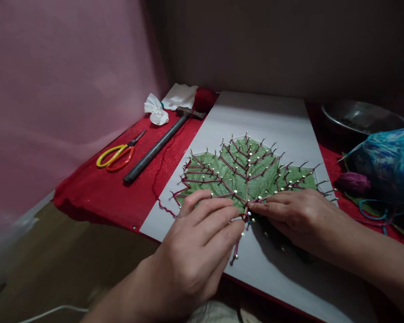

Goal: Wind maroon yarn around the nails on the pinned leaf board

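A green leaf (235,179) lies on a white board (262,112), with many nails standing around its edge and along its veins. Dark red yarn runs between the nails. My left hand (202,242) is over the lower left of the leaf, fingers bent together near the yarn at the leaf's base; what they hold, if anything, is hidden. My right hand (299,215) rests over the lower right part, its index fingertip touching the nails and yarn at the base. A loose red strand (164,207) trails from the left of the leaf onto the red cloth.
Scissors with yellow and orange handles (117,157), a hammer (158,146), crumpled white tissue (156,110) and a red yarn ball (204,98) lie left on red cloth (87,190). Right are a metal bowl (360,114), blue yarn (390,157) and purple yarn (353,182).
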A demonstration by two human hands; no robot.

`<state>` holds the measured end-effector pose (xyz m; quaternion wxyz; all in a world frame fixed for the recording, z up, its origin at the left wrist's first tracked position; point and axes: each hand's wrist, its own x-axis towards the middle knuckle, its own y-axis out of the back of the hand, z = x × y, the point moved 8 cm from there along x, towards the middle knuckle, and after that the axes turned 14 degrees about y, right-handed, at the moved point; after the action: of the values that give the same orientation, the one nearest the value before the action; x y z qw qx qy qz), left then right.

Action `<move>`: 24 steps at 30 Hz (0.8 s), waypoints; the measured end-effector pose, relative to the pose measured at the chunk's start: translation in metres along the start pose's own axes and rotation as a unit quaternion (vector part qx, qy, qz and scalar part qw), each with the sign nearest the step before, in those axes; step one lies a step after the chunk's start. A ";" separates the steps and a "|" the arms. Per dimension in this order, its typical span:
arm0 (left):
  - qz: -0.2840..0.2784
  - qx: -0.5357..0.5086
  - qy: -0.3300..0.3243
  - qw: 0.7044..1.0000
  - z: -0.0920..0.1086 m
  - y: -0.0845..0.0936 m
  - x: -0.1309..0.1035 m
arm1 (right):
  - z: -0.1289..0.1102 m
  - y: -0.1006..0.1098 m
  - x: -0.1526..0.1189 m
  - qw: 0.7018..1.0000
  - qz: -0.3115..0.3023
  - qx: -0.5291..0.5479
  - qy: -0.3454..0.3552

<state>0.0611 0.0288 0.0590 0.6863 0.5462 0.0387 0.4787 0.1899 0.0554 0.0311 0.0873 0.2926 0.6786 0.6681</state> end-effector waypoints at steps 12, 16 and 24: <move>0.093 -0.029 0.086 0.992 -0.016 0.014 -0.027 | 0.003 -0.002 -0.004 0.999 0.032 0.002 0.004; 0.029 0.022 0.078 0.996 -0.013 0.008 -0.010 | 0.003 -0.001 -0.004 1.000 0.017 0.005 -0.007; -0.184 0.163 0.010 0.969 -0.010 -0.037 0.018 | 0.003 0.003 -0.003 0.999 0.032 -0.001 -0.003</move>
<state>0.0883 0.0502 0.0343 0.6638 0.6295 0.2230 0.3368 0.1947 0.0559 0.0331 0.0684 0.3166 0.6675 0.6705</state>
